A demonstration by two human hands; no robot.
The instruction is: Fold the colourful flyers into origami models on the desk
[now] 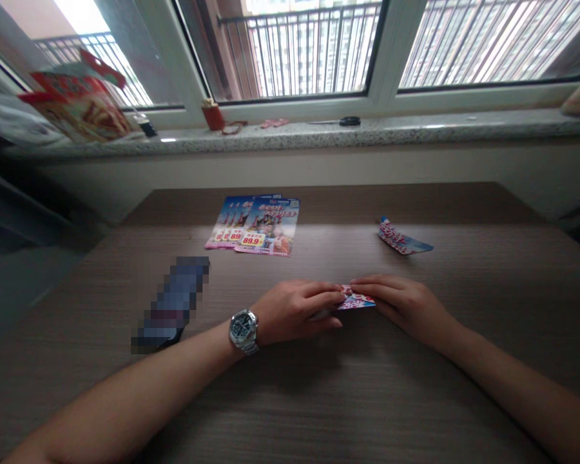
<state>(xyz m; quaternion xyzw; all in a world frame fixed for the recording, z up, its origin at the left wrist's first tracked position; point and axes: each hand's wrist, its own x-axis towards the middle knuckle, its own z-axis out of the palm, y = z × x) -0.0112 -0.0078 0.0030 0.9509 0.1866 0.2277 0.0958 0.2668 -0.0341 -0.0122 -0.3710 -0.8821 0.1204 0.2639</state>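
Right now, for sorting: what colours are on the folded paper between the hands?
Small folded paper: red, blue and white print; head view.

The small folded paper (358, 301) carries pink, white and light blue print, the flyers (258, 225) are blue and pink with yellow price tags bearing red numerals, and the other folded piece (405, 240) is blue with a red-and-white pattern. The table (319, 399) is grey-brown with fine streaked wood grain, and the watch (244, 330) is silver with a dark dial. The windowsill (415, 132) is speckled grey, the cup (213, 117) red, the packet (80, 106) red with an orange food picture, and the window frame (384, 64) white
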